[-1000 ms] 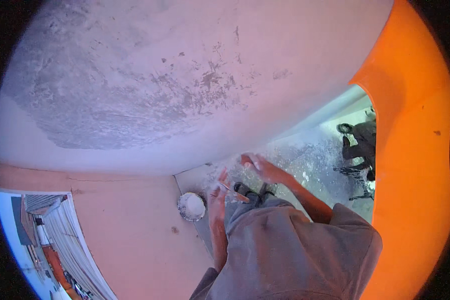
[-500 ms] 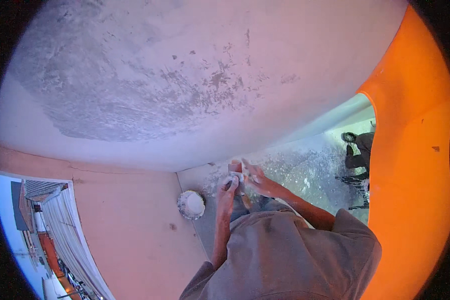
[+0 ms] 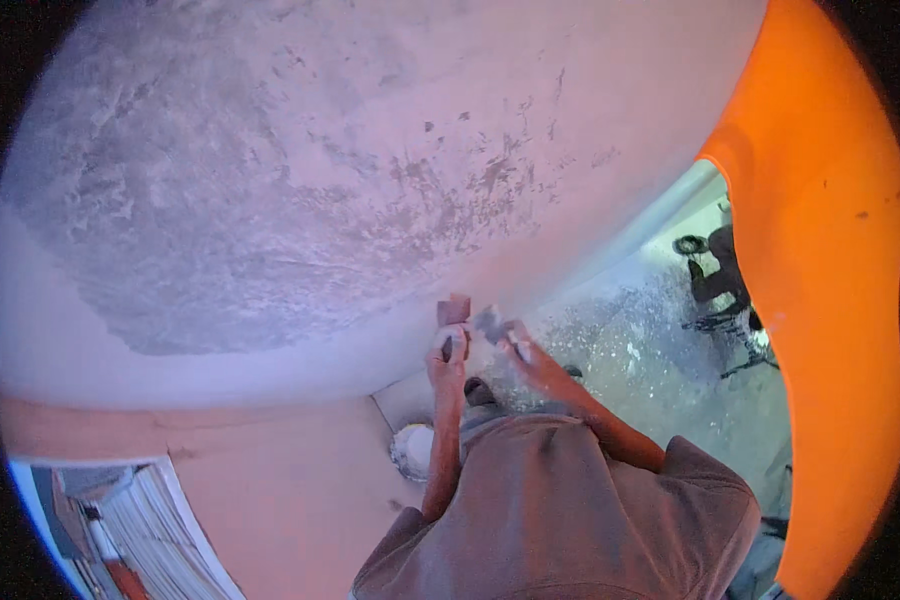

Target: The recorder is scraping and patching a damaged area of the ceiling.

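Observation:
My left hand is closed on a flat, squarish, reddish-brown scraper blade, held up in front of the wall. Close by on the right, my right hand grips a small putty knife with a greyish blade, slightly blurred. A narrow gap separates the two tools. Beyond them rises a pale wall with a broad grey smeared area and dark, rough patches. Both handles are mostly hidden by my fingers.
A bucket with white stuff inside stands on the floor beside my left forearm. An orange wall edge curves along the right. White splatter covers the floor. Dark objects stand at the far right; a window opening is lower left.
Both hands have risen a little toward the wall, and the tools have come apart. My right hand now grips the putty knife. The view has shifted, with the bucket lower.

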`<state>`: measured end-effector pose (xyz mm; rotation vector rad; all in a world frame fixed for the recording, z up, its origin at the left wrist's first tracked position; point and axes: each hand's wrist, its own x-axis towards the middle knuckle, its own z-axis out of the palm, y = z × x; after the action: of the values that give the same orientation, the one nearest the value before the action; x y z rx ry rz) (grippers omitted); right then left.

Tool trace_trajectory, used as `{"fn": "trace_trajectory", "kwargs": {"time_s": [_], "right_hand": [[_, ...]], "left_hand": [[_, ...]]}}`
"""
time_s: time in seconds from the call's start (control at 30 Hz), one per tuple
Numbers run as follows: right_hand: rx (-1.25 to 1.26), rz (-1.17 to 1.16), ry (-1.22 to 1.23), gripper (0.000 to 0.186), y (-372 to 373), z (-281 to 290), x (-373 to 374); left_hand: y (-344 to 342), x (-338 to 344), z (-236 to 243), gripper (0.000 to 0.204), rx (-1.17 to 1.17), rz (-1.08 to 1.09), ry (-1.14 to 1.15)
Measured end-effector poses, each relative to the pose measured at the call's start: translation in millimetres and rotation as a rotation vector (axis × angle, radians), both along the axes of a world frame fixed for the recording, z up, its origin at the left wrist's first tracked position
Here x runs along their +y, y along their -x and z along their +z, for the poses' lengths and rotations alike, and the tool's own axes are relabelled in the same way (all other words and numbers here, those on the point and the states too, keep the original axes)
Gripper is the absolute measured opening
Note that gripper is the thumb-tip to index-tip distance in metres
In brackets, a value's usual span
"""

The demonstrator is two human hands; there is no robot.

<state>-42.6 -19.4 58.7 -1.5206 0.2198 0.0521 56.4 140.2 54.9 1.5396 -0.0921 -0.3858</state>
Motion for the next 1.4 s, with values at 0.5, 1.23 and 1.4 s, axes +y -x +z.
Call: {"fn": "trace_trajectory", "kwargs": {"time_s": [0.5, 1.23, 1.4], "right_hand": [[-0.046, -0.611, 0.389, 0.041, -77.4, 121.7, -31.8], [-0.119, -0.589, 0.278, 0.034, -126.5, 135.2, -54.2], [-0.073, -0.628, 0.347, 0.035, -120.3, 142.1, -54.8]], "left_hand": [[-139.3, 149.6, 187.6, 0.035, -1.292, 0.416, 0.001], [-229.8, 108.1, 166.8, 0.03, -1.916, 0.62, 0.22], [-226.7, 94.2, 182.4, 0.03, -1.993, 0.642, 0.201]]}}
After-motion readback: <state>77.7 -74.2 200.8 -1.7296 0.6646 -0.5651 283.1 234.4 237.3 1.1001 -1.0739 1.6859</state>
